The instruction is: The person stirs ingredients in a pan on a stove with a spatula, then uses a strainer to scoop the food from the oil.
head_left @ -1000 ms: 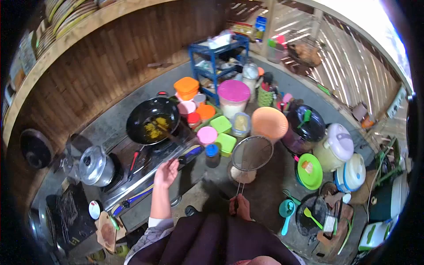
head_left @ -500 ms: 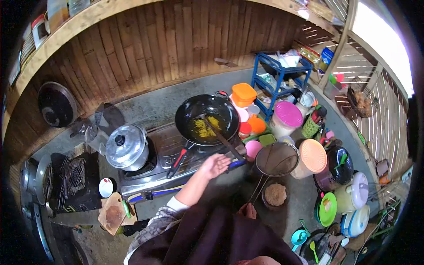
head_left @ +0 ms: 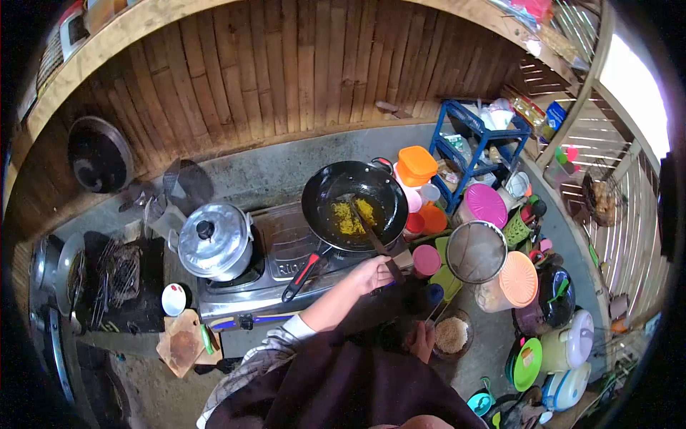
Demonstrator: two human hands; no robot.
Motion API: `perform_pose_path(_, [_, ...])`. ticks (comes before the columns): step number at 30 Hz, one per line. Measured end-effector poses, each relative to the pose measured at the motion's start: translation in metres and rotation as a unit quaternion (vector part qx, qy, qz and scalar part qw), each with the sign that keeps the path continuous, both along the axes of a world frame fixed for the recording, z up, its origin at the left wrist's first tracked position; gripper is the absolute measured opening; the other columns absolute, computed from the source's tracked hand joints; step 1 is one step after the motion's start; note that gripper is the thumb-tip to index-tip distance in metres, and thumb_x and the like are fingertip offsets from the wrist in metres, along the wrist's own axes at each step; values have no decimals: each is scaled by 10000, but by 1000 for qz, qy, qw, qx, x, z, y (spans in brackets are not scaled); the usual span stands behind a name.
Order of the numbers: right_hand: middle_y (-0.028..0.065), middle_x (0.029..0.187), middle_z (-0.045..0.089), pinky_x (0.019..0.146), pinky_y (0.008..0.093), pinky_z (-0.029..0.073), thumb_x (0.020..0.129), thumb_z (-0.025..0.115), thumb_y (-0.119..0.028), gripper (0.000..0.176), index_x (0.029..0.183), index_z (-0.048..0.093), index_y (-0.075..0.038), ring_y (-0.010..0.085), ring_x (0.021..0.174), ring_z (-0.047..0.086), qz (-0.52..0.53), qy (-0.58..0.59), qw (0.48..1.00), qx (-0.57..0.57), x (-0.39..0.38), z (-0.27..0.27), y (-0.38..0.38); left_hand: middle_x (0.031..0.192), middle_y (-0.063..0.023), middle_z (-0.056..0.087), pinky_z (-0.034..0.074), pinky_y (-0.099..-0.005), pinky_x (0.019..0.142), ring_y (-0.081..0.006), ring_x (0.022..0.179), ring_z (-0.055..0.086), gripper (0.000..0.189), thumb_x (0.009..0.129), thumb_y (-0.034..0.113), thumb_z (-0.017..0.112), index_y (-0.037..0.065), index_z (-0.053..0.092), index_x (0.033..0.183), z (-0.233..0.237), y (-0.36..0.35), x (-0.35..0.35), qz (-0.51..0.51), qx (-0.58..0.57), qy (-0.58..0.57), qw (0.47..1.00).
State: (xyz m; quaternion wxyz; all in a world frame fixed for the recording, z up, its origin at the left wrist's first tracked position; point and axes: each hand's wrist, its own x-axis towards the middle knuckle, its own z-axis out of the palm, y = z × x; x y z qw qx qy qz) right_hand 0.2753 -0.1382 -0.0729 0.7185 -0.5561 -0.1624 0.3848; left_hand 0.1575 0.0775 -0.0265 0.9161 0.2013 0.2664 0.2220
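A black wok (head_left: pixel 325 189) sits on the right burner of the stove, holding a yellow chopped mixture (head_left: pixel 348 223) in its bottom. The spatula (head_left: pixel 373 239) leans in it, its dark handle reaching over the near rim. My left hand (head_left: pixel 370 276) is closed at that handle, close to the stove's front edge; the fingertips are partly hidden. With my right hand (head_left: pixel 421 339) I grip the thin handle of a round mesh strainer (head_left: pixel 476 252), which is held above the counter near the peach-lidded container (head_left: pixel 519 279). Beside my right hand stands a bowl of light brown grains (head_left: pixel 451 335).
A lidded silver pot (head_left: pixel 214 243) occupies the left burner of the stove (head_left: pixel 286 289). Left of it are a cutting board (head_left: pixel 184 343) and a charred grill (head_left: pixel 121 279). Plastic tubs, a blue rack (head_left: pixel 468 157) and a green plate (head_left: pixel 527 363) crowd the right side.
My left hand has gone from open beside the spatula handle to closed at it. The strainer in my right hand has moved right. The view has shifted slightly.
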Motion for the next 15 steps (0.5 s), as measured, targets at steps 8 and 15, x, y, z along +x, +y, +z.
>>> perform_pose_path(8, [-4, 568, 448, 366, 215, 291, 890, 442, -155, 134, 943, 523, -60, 67, 415, 383, 192, -127, 972, -39, 41, 58, 63, 854, -82, 608, 533, -310, 665, -167, 737, 621, 231, 843, 239, 563, 24, 524, 916, 51, 16, -66, -3, 171, 248, 954])
perform_pose_path(15, [25, 630, 504, 376, 224, 339, 875, 425, -96, 209, 1063, 507, -51, 77, 434, 440, 271, -275, 916, -106, 98, 88, 125, 776, -135, 598, 408, -250, 384, -147, 634, 612, 756, 709, 219, 704, -86, 280, 1256, 98, 27, -93, -56, 364, 494, 787])
